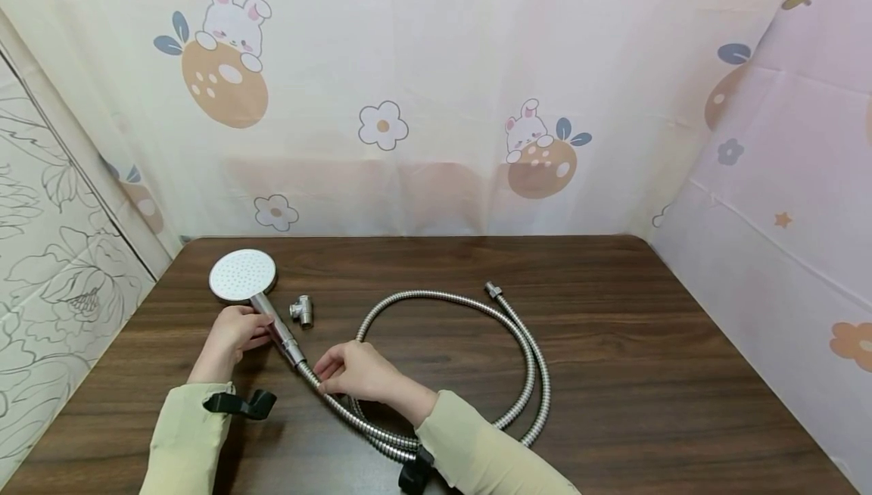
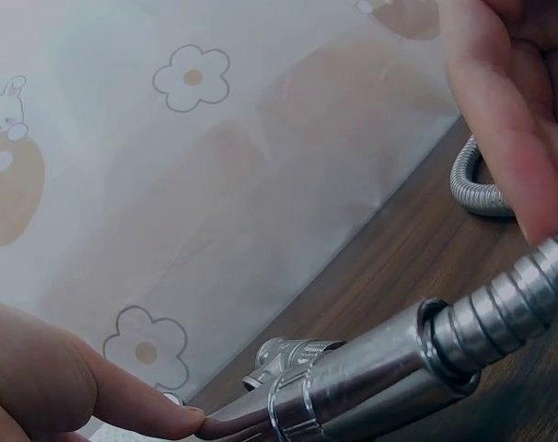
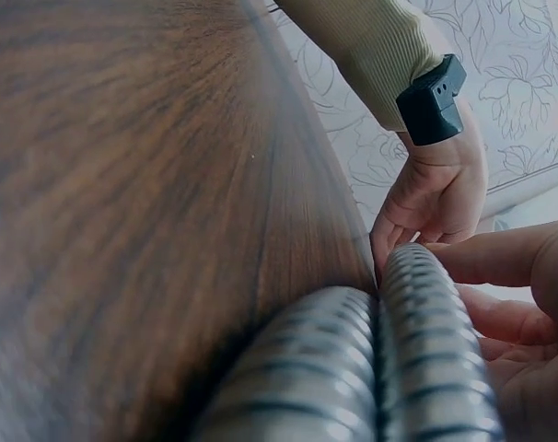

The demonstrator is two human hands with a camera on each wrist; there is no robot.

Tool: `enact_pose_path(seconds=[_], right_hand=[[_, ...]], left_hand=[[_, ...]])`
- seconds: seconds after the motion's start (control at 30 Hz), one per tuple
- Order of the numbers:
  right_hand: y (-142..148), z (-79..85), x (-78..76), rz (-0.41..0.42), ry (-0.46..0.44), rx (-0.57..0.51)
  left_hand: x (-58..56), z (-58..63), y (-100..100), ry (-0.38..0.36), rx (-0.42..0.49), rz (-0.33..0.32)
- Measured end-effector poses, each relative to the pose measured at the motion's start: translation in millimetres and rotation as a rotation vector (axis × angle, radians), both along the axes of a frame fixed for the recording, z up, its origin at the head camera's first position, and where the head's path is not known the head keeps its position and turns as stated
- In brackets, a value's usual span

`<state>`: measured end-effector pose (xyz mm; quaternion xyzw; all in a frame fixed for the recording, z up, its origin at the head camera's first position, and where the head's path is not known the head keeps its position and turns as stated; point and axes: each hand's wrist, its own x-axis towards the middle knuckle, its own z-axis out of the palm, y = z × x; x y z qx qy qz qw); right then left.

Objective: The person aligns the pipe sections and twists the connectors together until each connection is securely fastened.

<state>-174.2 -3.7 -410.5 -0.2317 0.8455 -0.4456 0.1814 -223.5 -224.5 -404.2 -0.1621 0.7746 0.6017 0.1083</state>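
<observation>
A shower head [image 1: 243, 275] with a round white spray face and chrome handle lies toward the table's left. My left hand [image 1: 234, 334] holds the handle from its left side, with the index fingertip on the metal in the left wrist view; its thumb is partly hidden. A ribbed metal shower hose [image 1: 428, 294] joins the handle's lower end and loops across the table. Loosely bent, the fingers of my right hand [image 1: 361, 372] touch the hose just below the handle's collar. The right wrist view shows these fingers along one side of the hose.
A small chrome tee fitting [image 1: 303, 312] stands right of the handle. The hose's free end has a metal nut [image 1: 493, 290]. Printed curtains [image 1: 436, 200] rise behind the brown wooden table [image 1: 627, 374]. Black wrist straps [image 1: 240, 404] circle both sleeves.
</observation>
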Motion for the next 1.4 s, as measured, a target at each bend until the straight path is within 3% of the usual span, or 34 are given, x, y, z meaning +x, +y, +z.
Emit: enact_pose_path(seconds=[0.3,0.57,0.67,0.9,1.13,1.4], right_hand=[[9.6,6.2,-4.4,0.011,-0.016,-0.025],[16.7,8.8,-5.6,0.046,-0.026,0.023],[21.8,10.6,-7.4,0.04,-0.032,0.03],[37.7,12.8,-13.5,-0.002,-0.077,0.018],[53.3,16.2,-21.2,-0.053,-0.149,-0.037],[75.6,18.2,-27.7,-0.08,-0.076,0.038]], left_hand=[[1.8,4.9,1.2,0.018,-0.043,0.002],[2.4,5.4,2.6,0.019,-0.08,0.002],[2.1,7.1,2.8,0.038,-0.137,0.012],[1.6,14.4,8.8,0.082,-0.397,0.004],[-3.4,21.6,19.9,0.106,-0.47,-0.042],[-10.6,22.5,30.4,0.204,-0.535,-0.091]])
